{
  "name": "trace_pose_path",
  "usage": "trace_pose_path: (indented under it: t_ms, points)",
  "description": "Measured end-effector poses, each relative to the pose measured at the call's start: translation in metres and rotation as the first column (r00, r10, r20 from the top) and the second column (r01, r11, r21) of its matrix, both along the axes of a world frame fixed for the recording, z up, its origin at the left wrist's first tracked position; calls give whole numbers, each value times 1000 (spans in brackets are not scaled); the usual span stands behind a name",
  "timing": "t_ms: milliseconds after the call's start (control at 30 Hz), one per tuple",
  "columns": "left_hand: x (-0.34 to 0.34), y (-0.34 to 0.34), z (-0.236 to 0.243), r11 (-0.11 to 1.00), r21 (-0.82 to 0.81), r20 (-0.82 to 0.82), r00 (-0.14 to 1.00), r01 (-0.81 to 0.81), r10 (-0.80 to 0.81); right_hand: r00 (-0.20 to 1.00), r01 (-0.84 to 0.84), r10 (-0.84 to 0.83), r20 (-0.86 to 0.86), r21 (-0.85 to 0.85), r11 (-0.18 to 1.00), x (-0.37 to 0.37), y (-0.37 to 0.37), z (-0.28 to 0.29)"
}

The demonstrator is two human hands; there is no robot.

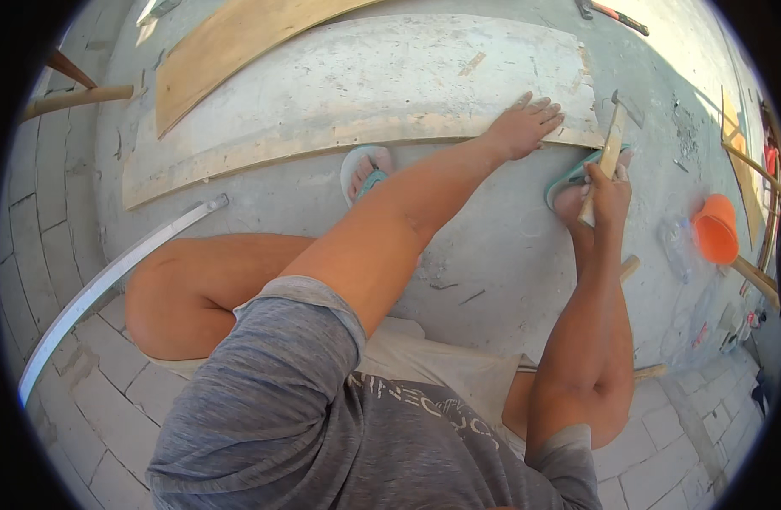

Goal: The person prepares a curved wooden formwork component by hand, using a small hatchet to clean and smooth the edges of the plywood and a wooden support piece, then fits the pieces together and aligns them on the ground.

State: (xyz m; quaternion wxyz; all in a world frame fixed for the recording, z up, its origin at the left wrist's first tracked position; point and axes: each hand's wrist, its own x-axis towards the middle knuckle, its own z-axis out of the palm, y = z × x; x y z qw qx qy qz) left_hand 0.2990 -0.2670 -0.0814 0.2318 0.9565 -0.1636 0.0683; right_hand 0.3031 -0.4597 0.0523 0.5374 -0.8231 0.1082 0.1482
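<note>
A long whitish, worn wooden board (365, 85) lies on the grey floor in front of my feet. My left hand (526, 129) rests flat near its right end, fingers spread. In my right hand (610, 197) is a hammer (614, 140), gripped low on its pale wooden handle. The metal head points away from me, just past the board's right end and clear of its surface. That hand is above my right foot, which wears a green sandal. Whether a nail stands in the board by my left hand is too small to tell.
A bare plywood strip (229, 59) overlaps the board's far left. A long metal bar (110, 285) curves along my left. A second hammer (620, 17) with a red and black handle lies far right. An orange plastic container (717, 231) and clear plastic bag (679, 246) lie at right.
</note>
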Motion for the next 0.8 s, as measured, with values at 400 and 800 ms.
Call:
trace_pose_path:
  t_ms: [400,800]
  points:
    - [-5,-16,-9,997,-29,98,992,-76,79,888,-146,138,-438,17,989,57,-66,-9]
    - [-8,2,1,999,21,-50,998,41,-40,894,-265,259,-367,35,964,62,-72,2]
